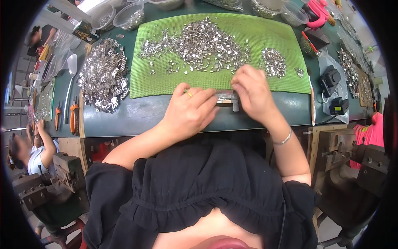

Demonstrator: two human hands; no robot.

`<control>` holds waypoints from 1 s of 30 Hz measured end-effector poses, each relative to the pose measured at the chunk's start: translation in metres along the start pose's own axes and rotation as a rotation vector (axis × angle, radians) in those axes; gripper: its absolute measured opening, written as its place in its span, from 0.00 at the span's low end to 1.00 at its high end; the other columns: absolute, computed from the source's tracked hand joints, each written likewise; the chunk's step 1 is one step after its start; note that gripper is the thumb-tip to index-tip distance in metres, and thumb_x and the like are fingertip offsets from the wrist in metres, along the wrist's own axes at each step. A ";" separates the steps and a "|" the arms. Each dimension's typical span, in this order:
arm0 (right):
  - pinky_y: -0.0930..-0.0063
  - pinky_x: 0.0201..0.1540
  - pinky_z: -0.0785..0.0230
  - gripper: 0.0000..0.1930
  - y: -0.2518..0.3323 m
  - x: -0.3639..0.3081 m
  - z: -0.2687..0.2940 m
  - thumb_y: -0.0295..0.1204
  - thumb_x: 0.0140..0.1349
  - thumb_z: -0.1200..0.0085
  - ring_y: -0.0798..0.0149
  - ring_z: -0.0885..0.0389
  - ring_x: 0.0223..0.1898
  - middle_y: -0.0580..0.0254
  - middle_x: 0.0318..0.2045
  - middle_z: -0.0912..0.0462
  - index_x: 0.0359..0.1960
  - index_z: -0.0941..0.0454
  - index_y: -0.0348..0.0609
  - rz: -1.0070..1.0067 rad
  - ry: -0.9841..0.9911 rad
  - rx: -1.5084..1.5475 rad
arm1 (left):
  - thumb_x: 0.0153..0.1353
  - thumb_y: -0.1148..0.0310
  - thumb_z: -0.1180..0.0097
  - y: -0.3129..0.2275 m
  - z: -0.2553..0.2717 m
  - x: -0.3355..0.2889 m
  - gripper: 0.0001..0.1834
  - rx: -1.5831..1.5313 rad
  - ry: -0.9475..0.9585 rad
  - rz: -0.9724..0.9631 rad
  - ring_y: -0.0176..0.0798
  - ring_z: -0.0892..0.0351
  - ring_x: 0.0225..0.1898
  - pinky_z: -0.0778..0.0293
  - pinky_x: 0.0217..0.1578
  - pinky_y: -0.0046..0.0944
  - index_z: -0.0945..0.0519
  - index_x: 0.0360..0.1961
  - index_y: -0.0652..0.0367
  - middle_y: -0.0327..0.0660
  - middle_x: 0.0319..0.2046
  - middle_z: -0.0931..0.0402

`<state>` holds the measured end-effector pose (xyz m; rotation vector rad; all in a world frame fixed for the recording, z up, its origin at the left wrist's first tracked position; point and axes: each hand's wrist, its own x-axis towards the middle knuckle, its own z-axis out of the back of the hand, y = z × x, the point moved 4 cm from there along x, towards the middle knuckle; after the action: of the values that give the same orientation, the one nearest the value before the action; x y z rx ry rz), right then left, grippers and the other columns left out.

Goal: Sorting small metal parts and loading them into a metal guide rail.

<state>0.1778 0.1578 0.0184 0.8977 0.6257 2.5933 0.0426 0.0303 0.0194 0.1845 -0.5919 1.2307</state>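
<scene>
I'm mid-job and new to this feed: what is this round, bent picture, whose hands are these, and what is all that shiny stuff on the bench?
There is no machine here. The picture comes from a wide-angle camera worn on a person's head, looking down, so straight edges curve near the rim. The two bare hands are that person's own. The left hand and the right hand meet over a small metal holder at the near edge of the green mat; whether either grips it I cannot tell. The mat lies on a dark green bench and carries a spread of small silver metal pieces. A bigger pile of metal clips lies left of the mat, and orange-handled pliers farther left.
</scene>
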 end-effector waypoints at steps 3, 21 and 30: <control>0.61 0.38 0.38 0.02 0.017 -0.002 -0.006 0.21 0.57 0.45 0.50 0.26 0.33 0.56 0.33 0.25 0.30 0.25 0.38 -0.056 0.066 0.148 | 0.50 0.71 0.32 0.007 0.001 -0.003 0.20 -0.105 0.049 0.030 0.42 0.20 0.41 0.31 0.44 0.43 0.18 0.46 0.58 0.40 0.47 0.20; 0.62 0.40 0.34 0.09 0.040 -0.020 -0.015 0.25 0.51 0.44 0.56 0.25 0.34 0.58 0.35 0.22 0.35 0.23 0.37 0.266 -0.007 -0.273 | 0.51 0.71 0.33 0.011 0.008 -0.012 0.25 -0.276 0.111 0.102 0.48 0.23 0.51 0.31 0.50 0.45 0.21 0.52 0.59 0.44 0.54 0.23; 0.60 0.56 0.31 0.23 0.011 -0.019 0.035 0.26 0.58 0.41 0.44 0.25 0.55 0.45 0.53 0.23 0.56 0.27 0.35 -0.082 -0.043 -0.025 | 0.48 0.70 0.31 0.030 0.042 -0.072 0.36 -0.056 0.069 0.228 0.58 0.34 0.63 0.40 0.61 0.55 0.28 0.61 0.59 0.52 0.62 0.33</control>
<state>0.2132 0.1506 0.0386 0.8983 0.6038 2.4966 -0.0133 -0.0375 0.0117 0.0269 -0.5982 1.4325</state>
